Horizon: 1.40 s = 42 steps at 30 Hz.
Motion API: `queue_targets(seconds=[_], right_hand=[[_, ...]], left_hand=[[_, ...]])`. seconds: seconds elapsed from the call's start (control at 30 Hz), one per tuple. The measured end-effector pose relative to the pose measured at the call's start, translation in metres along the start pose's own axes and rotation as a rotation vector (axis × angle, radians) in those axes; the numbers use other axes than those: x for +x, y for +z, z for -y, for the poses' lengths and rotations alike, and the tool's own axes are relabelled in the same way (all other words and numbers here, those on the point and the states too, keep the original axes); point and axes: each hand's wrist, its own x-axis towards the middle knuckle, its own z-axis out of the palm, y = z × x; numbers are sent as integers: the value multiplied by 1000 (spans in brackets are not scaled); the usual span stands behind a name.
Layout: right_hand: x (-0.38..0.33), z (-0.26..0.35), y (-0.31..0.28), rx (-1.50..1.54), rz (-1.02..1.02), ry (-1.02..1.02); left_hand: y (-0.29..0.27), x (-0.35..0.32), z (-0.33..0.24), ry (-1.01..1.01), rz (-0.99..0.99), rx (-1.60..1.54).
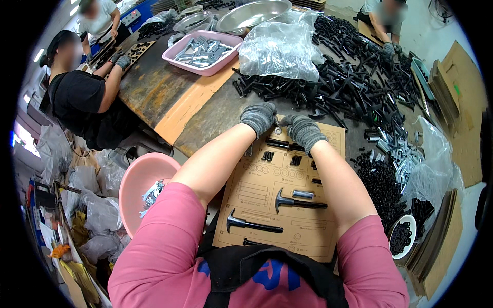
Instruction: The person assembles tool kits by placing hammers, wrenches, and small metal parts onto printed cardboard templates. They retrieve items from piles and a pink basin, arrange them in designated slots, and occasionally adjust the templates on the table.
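Your left hand [258, 120] and right hand [305, 133] are sitting near the cardboard sheet [249, 192]'s top edge, grips too hidden to tell, while the black rod [280, 144] just above frame centre is running left-to-right below them, nearer the right.

I have the left hand [260, 117] in a grey knitted glove [253, 125] stretched forward, the right hand [305, 131], gloved alike, just beside it, grip unclear to me, bare forearms [222, 154] converging from pink fabric sleeves [159, 228]
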Motion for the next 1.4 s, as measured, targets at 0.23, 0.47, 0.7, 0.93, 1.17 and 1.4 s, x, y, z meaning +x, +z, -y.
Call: queue_targets(seconds=[0.23,0.47,0.7,0.93,1.17,1.4], right_hand=[[7,11,3,-179,-118,-22],[5,6,11,-224,-171,-108],[2,19,8,-214,-208,-5],[12,-4,18,-22,-267,-52],[-91,-54,9,389,-699,-211],[-243,-141,40,319,-1091,38]], left_hand=[[20,28,25,64,-61,105],[-6,-7,19,414,-24,245],[18,7,23,303,-63,268],[16,1,15,241,-63,223],[8,-14,12,240,1,52],[14,-24,39,267,-254,-302]])
